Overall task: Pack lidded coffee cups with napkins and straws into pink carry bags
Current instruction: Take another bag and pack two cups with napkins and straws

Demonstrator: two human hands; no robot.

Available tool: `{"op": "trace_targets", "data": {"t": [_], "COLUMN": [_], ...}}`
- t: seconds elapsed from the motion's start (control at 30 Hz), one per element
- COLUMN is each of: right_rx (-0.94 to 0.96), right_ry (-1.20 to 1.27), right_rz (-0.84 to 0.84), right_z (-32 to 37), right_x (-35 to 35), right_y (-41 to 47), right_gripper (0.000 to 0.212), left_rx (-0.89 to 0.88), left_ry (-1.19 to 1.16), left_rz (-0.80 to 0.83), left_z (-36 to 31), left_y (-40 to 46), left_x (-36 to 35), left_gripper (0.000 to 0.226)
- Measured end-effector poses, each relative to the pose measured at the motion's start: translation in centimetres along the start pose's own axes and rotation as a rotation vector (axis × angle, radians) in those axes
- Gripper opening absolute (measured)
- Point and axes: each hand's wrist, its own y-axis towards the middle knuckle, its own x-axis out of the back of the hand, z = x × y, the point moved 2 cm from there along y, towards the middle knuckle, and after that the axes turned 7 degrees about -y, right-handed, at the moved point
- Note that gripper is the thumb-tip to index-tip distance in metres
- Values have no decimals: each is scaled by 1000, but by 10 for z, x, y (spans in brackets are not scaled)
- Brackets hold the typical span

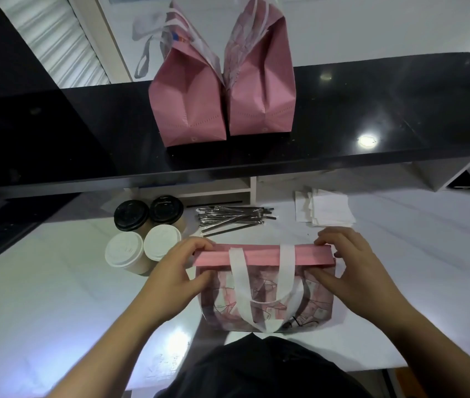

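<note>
white tabletop (pixel 55 282) carries a flat pink bag (pixel 265 285) near its front edge; left hand (pixel 176 271) and right hand (pixel 351 268) each have their grip clamped on its folded top, with lidded cups (pixel 147 231), straws (pixel 233 218) and napkins (pixel 328 209) behind.

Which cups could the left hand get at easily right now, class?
Probably the white-lidded cups: they stand just beside the left hand with nothing between. But its fingers are holding the pink bag, so it must let go first.

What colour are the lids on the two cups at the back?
Black, on both back cups; the front two lids are white. Head view shows it.
</note>
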Motion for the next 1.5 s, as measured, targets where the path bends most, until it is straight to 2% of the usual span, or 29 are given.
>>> {"op": "trace_targets", "data": {"t": [0.2,0.37,0.47,0.67,0.77,1.0,1.13,1.23,1.37,1.5], "right_rx": [108,298,286,255,190,253,345,390,400,344], "right_ry": [-72,-197,-196,-133,-85,-207,-272,-294,-308,-322], "right_rz": [-16,-78,-59,-118,-107,-44,10,83,134,154], "right_z": [-5,-5,-9,-6,-7,-1,14,28,41,46], "right_x": [-7,-6,-7,-7,-6,-2,1,-2,3,6], "right_y": [-3,-5,-7,-9,-10,-2,4,12,26,32], "right_gripper": [45,11,22,11,17,21,17,12,15,19], "left_rx": [-68,-176,-184,-162,-169,-232,-270,-282,-91,-185], "left_ry": [67,136,144,143,196,261,349,346,202,317], "left_rz": [-22,6,10,26,24,19,84,89,104,148], "left_z": [1,1,1,-3,-3,-3,-12,-24,-29,-39], "left_y": [0,1,1,-5,-3,0,3,8,13,19], "left_x": [-10,-12,-10,-10,-11,-15,-16,-16,-16,-21], "left_gripper": [54,57,49,30,24,35,44,39,19,37]}}
